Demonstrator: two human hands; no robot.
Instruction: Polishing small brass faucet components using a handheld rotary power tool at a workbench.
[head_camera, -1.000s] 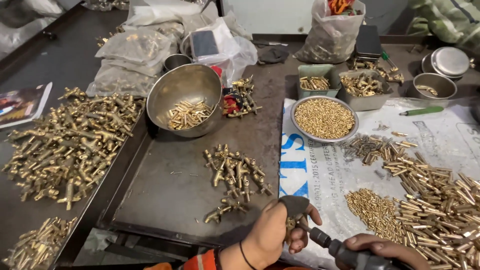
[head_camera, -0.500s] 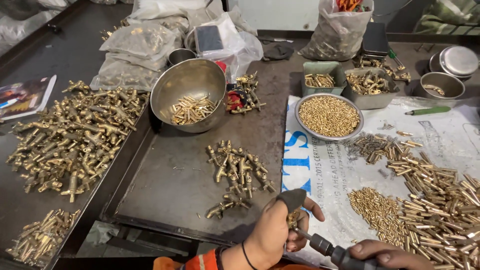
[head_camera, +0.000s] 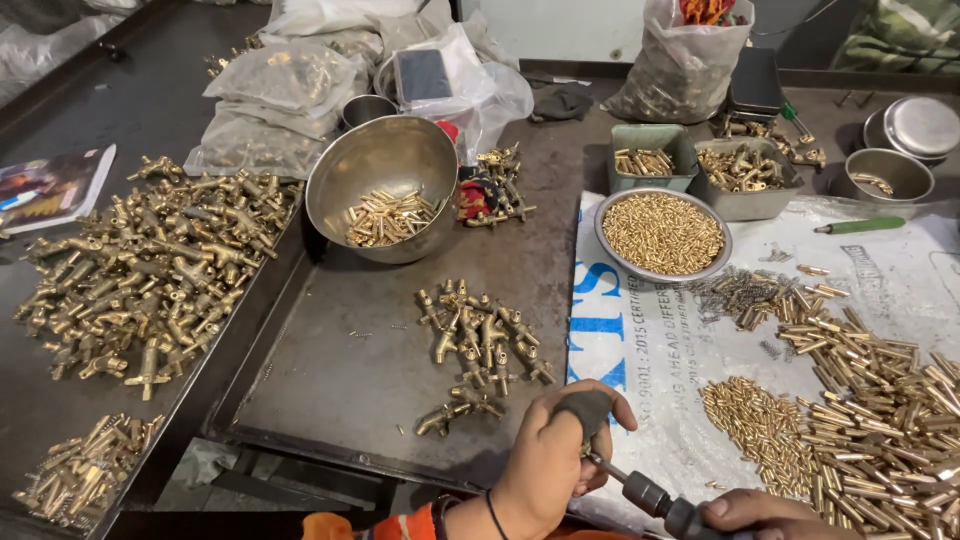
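My left hand (head_camera: 552, 462) is closed around a small dark-capped brass fitting (head_camera: 585, 410) at the near edge of the tray. My right hand (head_camera: 755, 511) grips a dark power screwdriver (head_camera: 655, 497) whose bit points up into that fitting. Just beyond my left hand lies a small cluster of brass valve fittings (head_camera: 478, 338) on the dark metal tray (head_camera: 340, 380). To the right, small brass screws (head_camera: 755, 425) and brass rods (head_camera: 880, 390) lie on a white printed sack (head_camera: 650, 340).
A steel bowl with brass pins (head_camera: 385, 185) stands behind the tray. A large heap of brass fittings (head_camera: 150, 270) covers the left table. A round dish of brass beads (head_camera: 662, 235), green bins (head_camera: 650, 160), plastic bags (head_camera: 280, 100) and steel pots (head_camera: 920, 125) sit at the back.
The view has shifted slightly. Both hands stay at the near edge with the fitting and the screwdriver; my right hand has crept a little leftward.
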